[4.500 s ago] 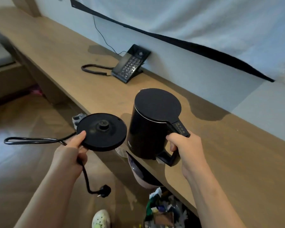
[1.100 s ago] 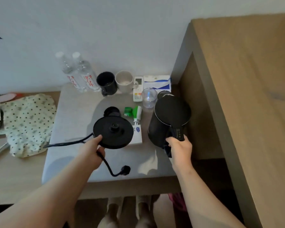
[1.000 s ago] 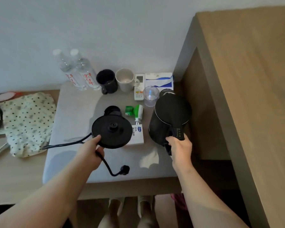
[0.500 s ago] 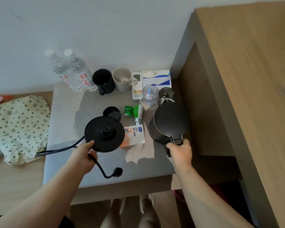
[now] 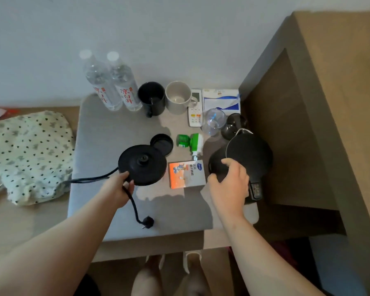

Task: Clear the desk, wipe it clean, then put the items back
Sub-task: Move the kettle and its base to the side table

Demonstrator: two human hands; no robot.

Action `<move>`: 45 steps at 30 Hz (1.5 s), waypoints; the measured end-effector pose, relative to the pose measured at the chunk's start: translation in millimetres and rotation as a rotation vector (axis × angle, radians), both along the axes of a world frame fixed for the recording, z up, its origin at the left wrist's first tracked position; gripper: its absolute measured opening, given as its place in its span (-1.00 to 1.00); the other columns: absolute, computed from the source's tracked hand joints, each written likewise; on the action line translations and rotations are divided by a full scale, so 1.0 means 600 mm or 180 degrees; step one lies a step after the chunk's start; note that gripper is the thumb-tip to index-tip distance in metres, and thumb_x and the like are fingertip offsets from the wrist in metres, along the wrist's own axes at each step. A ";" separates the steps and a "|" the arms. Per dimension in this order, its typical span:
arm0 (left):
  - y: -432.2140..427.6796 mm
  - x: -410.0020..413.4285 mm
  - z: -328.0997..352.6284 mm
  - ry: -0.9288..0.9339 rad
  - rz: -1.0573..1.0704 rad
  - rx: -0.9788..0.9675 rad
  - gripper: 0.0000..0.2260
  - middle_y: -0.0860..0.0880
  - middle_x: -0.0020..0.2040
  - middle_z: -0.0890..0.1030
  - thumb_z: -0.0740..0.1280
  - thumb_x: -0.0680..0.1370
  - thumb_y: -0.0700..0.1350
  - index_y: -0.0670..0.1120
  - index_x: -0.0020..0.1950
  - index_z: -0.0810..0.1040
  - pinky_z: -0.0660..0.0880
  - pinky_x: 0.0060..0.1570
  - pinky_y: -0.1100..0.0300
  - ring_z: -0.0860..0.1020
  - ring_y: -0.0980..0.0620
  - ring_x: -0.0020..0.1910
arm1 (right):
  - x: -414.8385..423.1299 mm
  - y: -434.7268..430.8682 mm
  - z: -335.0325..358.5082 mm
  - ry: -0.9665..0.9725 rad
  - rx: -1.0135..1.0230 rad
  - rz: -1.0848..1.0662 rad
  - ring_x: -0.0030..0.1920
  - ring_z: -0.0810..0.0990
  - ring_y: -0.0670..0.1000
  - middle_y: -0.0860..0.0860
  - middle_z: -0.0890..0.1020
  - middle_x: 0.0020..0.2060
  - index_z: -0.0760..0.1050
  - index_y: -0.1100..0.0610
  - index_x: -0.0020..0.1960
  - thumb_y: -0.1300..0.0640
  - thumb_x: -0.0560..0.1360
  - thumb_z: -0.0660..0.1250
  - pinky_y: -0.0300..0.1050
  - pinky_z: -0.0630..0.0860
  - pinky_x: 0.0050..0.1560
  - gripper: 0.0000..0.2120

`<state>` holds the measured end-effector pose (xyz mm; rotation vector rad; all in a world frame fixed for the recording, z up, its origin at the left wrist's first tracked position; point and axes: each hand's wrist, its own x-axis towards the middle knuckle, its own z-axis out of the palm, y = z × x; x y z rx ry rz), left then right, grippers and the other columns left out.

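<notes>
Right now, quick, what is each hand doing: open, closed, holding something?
Left hand: closed on the rim of the kettle base.
Right hand: open, fingers loose by the kettle, holding nothing.

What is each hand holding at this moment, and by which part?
The left hand holds the kettle base, grip on its near rim. The right hand holds nothing, fingers spread beside the kettle; its handle is free.

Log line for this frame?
step: clearing desk | left hand: holds kettle base | right hand: open over kettle | kettle: on grey table
</notes>
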<state>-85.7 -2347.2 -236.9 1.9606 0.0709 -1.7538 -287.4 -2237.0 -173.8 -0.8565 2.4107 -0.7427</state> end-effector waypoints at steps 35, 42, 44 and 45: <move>0.192 -0.283 0.349 -0.3205 -0.7233 -0.4636 -0.52 -0.02 0.40 0.34 0.16 0.58 0.10 0.01 0.47 0.18 0.28 0.30 -0.03 0.31 -0.06 0.38 | -0.060 0.232 0.201 0.0525 0.0884 -0.0238 0.53 -0.10 0.12 0.02 0.04 0.54 0.04 -0.04 0.53 -0.02 0.58 0.15 0.11 -0.03 0.47 -0.44; 0.503 -0.349 0.442 -0.2667 -0.7726 -0.5891 -0.44 -0.04 0.52 0.16 0.14 0.59 0.12 -0.01 0.53 0.05 0.08 0.45 -0.09 0.12 -0.03 0.49 | -0.063 0.563 0.286 0.0745 0.0875 -0.0907 0.52 -0.07 0.15 0.05 0.05 0.53 0.06 -0.01 0.53 -0.05 0.56 0.15 0.11 -0.04 0.47 -0.42; 0.622 -0.353 0.453 -0.2443 -0.7786 -0.6321 -0.44 -0.03 0.51 0.17 0.13 0.59 0.14 -0.01 0.52 0.07 0.11 0.42 -0.07 0.12 -0.02 0.49 | -0.045 0.684 0.301 0.0780 0.0963 -0.1141 0.52 -0.06 0.15 0.06 0.03 0.54 0.04 0.00 0.53 -0.06 0.57 0.14 0.11 -0.05 0.46 -0.41; 0.682 -0.354 0.457 -0.2298 -0.7806 -0.6506 -0.44 -0.02 0.51 0.17 0.13 0.58 0.14 -0.01 0.51 0.07 0.11 0.41 -0.07 0.11 -0.01 0.50 | -0.035 0.746 0.307 0.0817 0.1024 -0.1255 0.52 -0.05 0.14 0.06 0.04 0.54 0.04 0.00 0.53 -0.07 0.57 0.13 0.11 -0.04 0.46 -0.42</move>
